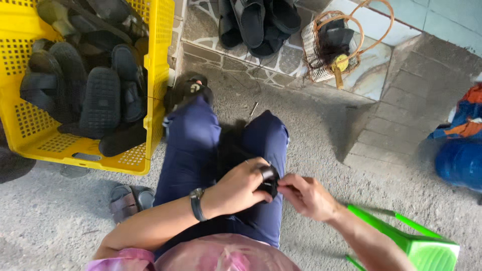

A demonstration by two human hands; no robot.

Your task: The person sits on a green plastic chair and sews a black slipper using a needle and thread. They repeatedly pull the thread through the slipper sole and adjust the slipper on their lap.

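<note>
I sit with dark blue trousers (193,145) over my knees, looking down at my lap. My left hand (240,186), with a dark wristwatch (197,204) on its wrist, is closed around a small black sandal part (271,181) held over my right thigh. My right hand (306,196) pinches the same black piece from the right with its fingertips. The piece is mostly hidden by my fingers, so its exact shape is unclear.
A yellow plastic crate (153,75) full of black sandals stands at the left. More black sandals (258,22) lie on the tiled step ahead, beside a wicker basket (326,47). A green plastic stool (427,246) is at lower right, blue bags (462,150) at right, a sandal (128,198) by my left.
</note>
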